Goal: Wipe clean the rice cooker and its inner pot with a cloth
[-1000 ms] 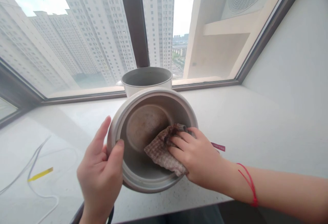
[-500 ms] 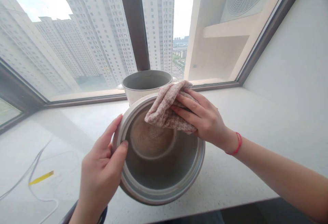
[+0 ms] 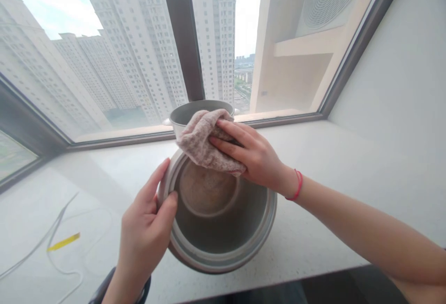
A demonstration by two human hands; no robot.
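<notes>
My left hand [image 3: 144, 234] grips the near-left rim of a round metal pot [image 3: 218, 234], which is tilted with its grey interior and stained round base facing me. My right hand [image 3: 251, 153] presses a folded pinkish-beige cloth [image 3: 204, 144] against the pot's far rim, with the cloth shut under its fingers. Behind the pot stands a white pot with a grey interior [image 3: 181, 127], mostly hidden by the cloth and the tilted pot. A red string circles my right wrist.
The pots stand on a speckled white stone windowsill [image 3: 313, 202], with a white cable [image 3: 49, 243] and a yellow strip [image 3: 63, 242] lying to the left. A dark window frame [image 3: 181, 30] runs behind, and a wall [image 3: 390, 62] rises on the right.
My right hand and the cloth have moved left along the far rim, and were inside the pot a second ago. The held pot has shifted slightly and covers less of the white pot.
</notes>
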